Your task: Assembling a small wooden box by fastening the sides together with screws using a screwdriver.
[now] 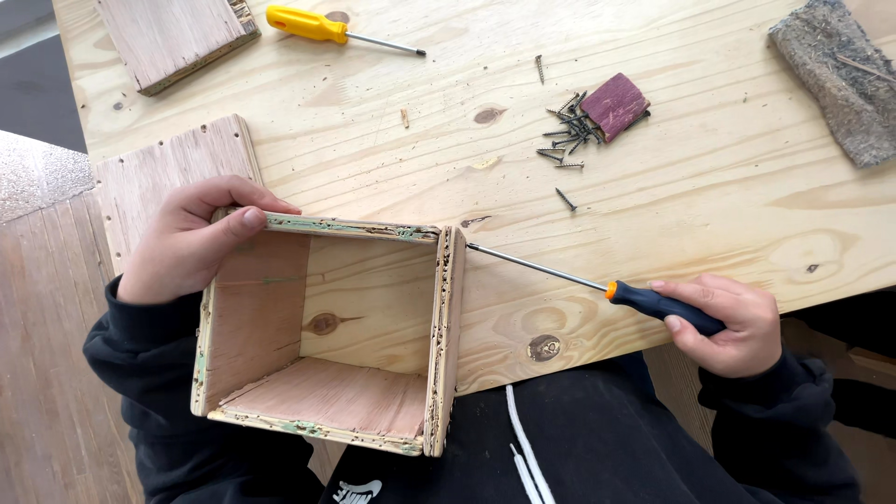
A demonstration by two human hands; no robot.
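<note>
Inside, bare plywood box (327,327), left hand (182,245) steadying.

A pale plywood table (709,215) carries loose screws (569,131), a yellow screwdriver (322,26) and boards (173,37).

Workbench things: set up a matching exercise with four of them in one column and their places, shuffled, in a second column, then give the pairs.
Things:
1. Wooden box
2. Black-handled screwdriver
3. Yellow screwdriver
4. Loose screws

Places:
A. Lying alone at the table's far edge
B. Piled beside a small reddish block
C. Gripped at its top corner by the left hand
D. Held in the right hand, tip against the box's side

Pairs: 1-C, 2-D, 3-A, 4-B
</note>
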